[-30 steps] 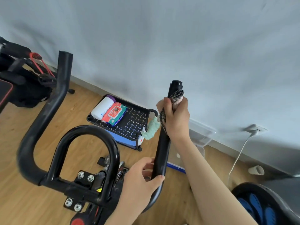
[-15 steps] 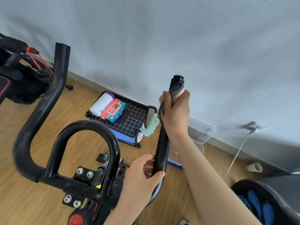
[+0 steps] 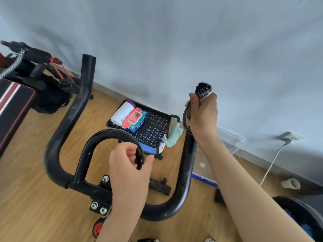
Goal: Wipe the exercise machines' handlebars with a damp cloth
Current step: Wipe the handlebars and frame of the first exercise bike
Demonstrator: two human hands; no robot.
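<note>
Centre right: right hand (image 3: pixel 203 117) is clamping checked cloth (image 3: pixel 204 91) round handlebar tip (image 3: pixel 200 85), wiping all sides; left hand (image 3: pixel 127 165) is curling at loop bar (image 3: pixel 104 135), hold unclear.

The right hand (image 3: pixel 203 116) covers most of the cloth (image 3: pixel 204 90) and the stretch of handlebar (image 3: pixel 187 163) it wraps. The left hand (image 3: pixel 129 161) hides the loop's (image 3: pixel 97 142) right side, and whether its curled fingers close on it cannot be told. Far left of that hand a bench (image 3: pixel 12 109) is cut by the edge, a dark round thing (image 3: pixel 297 215) under the right forearm runs off the corner, and the wipes pack's (image 3: pixel 134 118) print is too small to read.
</note>
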